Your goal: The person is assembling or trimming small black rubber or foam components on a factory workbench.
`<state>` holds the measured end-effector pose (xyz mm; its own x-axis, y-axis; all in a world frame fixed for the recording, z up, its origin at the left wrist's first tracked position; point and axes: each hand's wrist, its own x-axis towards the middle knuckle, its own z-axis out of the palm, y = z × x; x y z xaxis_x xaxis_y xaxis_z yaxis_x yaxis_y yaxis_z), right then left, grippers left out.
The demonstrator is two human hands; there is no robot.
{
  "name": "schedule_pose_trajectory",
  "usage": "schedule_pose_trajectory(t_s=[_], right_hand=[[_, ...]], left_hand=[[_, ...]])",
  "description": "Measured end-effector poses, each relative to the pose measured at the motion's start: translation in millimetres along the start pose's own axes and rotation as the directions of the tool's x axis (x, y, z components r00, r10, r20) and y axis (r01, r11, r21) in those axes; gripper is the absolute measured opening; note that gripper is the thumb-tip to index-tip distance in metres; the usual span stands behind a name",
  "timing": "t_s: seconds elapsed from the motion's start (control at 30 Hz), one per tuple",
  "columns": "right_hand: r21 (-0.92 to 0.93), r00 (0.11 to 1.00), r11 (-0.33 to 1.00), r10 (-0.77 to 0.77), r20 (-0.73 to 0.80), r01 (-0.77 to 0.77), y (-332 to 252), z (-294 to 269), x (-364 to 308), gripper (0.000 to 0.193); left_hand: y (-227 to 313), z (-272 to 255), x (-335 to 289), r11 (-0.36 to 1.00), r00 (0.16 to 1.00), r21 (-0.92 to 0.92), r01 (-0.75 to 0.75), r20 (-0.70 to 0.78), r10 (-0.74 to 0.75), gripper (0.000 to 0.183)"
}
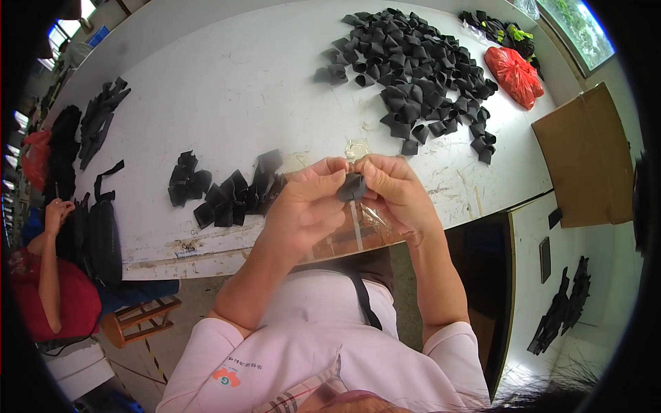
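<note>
Left hand (pixel 311 196) and right hand (pixel 396 187) together, clamped on curved, matte black piece (pixel 352 188); heap of curled black pieces (pixel 421 67) on scuffed white tabletop (pixel 241 89), near crinkled red plastic bag (pixel 514 77).

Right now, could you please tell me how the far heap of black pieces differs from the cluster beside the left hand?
The heap holds many pieces; the cluster, far fewer. The heap lies toward the far right; the cluster, nearer, left of the left hand. Both are black, on the white table.
</note>
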<state>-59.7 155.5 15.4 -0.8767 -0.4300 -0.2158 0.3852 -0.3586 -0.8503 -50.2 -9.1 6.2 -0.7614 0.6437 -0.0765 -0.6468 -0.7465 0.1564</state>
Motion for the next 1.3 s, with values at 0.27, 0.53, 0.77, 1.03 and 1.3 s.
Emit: schedule_pose_trajectory(t_s=[0.27,0.53,0.77,1.03,1.3], right_hand=[[-0.289,0.959,0.922,-0.281,-0.039,0.258,6,0,-1,0.026],[-0.665,0.720,0.559,-0.693,-0.047,0.495,8,10,-15,0.020],[-0.900,0.624,0.038,-0.733,0.270,0.434,6,15,-20,0.019],[-0.845,0.657,0.246,-0.738,0.154,0.474,6,17,-19,0.013],[-0.799,0.679,0.374,-0.732,0.058,0.471,-3,28,-24,0.012]], left_hand=[[-11,11,7,0.229,0.803,0.926,-0.301,0.116,0.585,0.024],[-9,18,6,-0.214,0.723,0.878,-0.428,0.475,0.502,0.017],[-4,19,6,-0.245,0.730,0.868,-0.432,0.496,0.471,0.022],[-6,26,8,-0.375,0.734,0.839,-0.394,0.533,0.421,0.017],[-6,0,1,0.811,0.896,0.388,-0.438,0.110,0.431,0.018]])
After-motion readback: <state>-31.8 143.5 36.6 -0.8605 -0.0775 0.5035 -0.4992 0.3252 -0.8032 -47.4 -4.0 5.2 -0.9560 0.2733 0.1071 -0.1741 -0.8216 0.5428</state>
